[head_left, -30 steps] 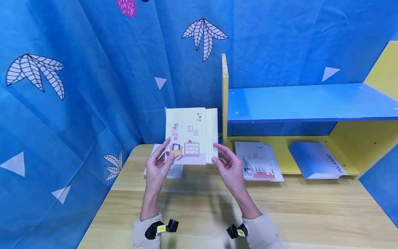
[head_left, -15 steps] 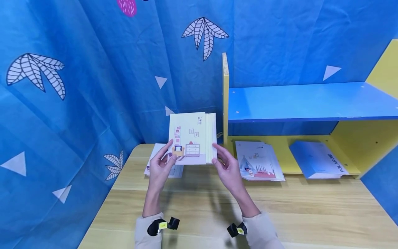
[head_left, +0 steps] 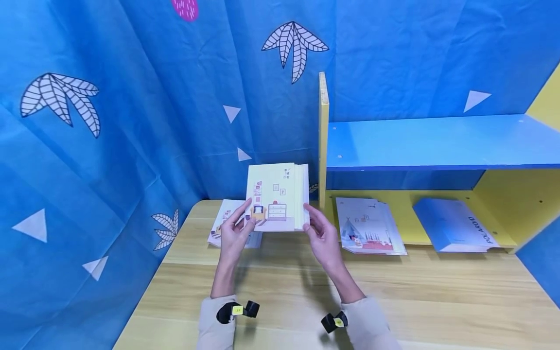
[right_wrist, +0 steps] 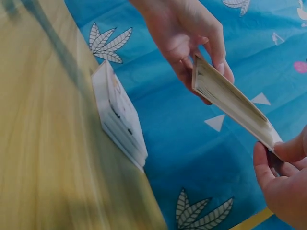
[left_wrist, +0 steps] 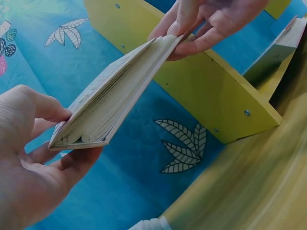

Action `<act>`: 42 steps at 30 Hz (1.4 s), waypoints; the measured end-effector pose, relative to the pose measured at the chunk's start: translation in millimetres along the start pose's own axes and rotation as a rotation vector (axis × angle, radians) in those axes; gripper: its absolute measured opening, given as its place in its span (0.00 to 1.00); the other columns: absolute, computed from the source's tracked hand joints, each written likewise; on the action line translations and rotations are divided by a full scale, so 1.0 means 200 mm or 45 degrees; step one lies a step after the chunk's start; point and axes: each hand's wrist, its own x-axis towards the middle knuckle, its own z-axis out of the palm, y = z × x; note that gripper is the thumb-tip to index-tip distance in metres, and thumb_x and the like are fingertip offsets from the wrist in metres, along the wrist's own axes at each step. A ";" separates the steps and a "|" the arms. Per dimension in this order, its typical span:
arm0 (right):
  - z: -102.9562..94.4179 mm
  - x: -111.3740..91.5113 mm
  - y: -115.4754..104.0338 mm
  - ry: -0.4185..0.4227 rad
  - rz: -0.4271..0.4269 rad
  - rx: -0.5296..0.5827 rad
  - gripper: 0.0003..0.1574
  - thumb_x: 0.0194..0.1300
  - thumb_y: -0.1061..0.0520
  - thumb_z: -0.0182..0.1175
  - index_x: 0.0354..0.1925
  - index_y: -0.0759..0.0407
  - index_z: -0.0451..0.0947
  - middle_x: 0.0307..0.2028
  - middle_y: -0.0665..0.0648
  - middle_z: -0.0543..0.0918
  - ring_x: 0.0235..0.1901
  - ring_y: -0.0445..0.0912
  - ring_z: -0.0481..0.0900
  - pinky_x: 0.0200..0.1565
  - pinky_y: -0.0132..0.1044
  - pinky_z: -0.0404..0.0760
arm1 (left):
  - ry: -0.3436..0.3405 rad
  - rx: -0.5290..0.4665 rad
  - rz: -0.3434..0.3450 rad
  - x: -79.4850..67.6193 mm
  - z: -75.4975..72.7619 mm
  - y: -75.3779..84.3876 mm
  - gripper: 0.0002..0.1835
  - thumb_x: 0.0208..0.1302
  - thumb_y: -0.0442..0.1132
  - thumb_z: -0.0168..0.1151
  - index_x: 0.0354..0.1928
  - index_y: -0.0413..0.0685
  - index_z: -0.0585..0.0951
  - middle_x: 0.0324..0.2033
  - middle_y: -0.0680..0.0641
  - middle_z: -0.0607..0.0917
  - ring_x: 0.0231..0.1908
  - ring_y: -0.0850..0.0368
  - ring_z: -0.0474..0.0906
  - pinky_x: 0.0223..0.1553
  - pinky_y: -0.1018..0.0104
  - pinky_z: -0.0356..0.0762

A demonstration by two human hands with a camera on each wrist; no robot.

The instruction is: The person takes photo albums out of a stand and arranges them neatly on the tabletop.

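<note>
Both hands hold up a cream-coloured book (head_left: 276, 187) above the table, its cover printed with a chair and a chest of drawers. My left hand (head_left: 235, 236) pinches its lower left side, thumb on the cover and fingers behind. On the opposite side my right hand (head_left: 323, 238) grips the page-block edge between thumb and fingers. In the left wrist view the book (left_wrist: 112, 96) is seen from its edge, the pages slightly fanned between the covers. Behind my left hand a small stack of books (right_wrist: 120, 115) lies on the table, partly covered in the head view.
A shelf unit with a blue board (head_left: 428, 143) and yellow side panel (head_left: 323, 141) stands at the right. On its lower level lie a book with a tent picture (head_left: 369, 226) and a blue-white POLAROID book (head_left: 455, 226). A blue patterned curtain (head_left: 131, 160) hangs behind the wooden table (head_left: 280, 301).
The book has tilted back slightly and come down a little, both hands still holding it. The whole head view has shifted, so the surroundings appear a bit further right.
</note>
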 end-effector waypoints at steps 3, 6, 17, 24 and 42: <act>0.00 0.00 0.02 0.022 0.015 0.005 0.34 0.70 0.74 0.57 0.70 0.55 0.73 0.66 0.60 0.77 0.62 0.54 0.79 0.58 0.35 0.81 | -0.020 0.006 -0.017 0.00 0.00 -0.01 0.26 0.71 0.33 0.64 0.70 0.43 0.75 0.70 0.48 0.74 0.69 0.54 0.69 0.64 0.71 0.72; 0.00 0.00 0.04 0.040 0.043 0.005 0.35 0.68 0.74 0.59 0.69 0.56 0.74 0.65 0.60 0.78 0.60 0.55 0.80 0.57 0.35 0.82 | -0.027 0.014 -0.032 0.00 -0.01 -0.05 0.26 0.72 0.35 0.65 0.70 0.45 0.75 0.71 0.49 0.73 0.69 0.55 0.69 0.65 0.70 0.71; 0.02 -0.01 0.10 0.150 0.101 -0.053 0.31 0.67 0.71 0.63 0.66 0.56 0.78 0.64 0.57 0.80 0.60 0.53 0.80 0.59 0.36 0.80 | -0.038 0.033 -0.088 0.01 -0.02 -0.13 0.26 0.73 0.36 0.64 0.70 0.45 0.75 0.71 0.48 0.73 0.69 0.53 0.69 0.61 0.75 0.73; 0.03 -0.02 0.12 0.178 0.104 -0.094 0.29 0.67 0.72 0.61 0.64 0.59 0.79 0.62 0.61 0.81 0.58 0.55 0.81 0.54 0.33 0.83 | -0.043 0.051 -0.125 0.01 -0.02 -0.18 0.26 0.73 0.36 0.64 0.71 0.45 0.75 0.71 0.47 0.72 0.70 0.53 0.66 0.63 0.72 0.72; 0.02 -0.02 0.19 0.159 0.161 -0.252 0.26 0.66 0.71 0.63 0.62 0.63 0.79 0.58 0.65 0.82 0.53 0.56 0.83 0.49 0.33 0.85 | -0.005 0.102 -0.255 0.00 0.00 -0.30 0.25 0.71 0.31 0.63 0.69 0.44 0.77 0.71 0.45 0.73 0.69 0.48 0.70 0.61 0.75 0.73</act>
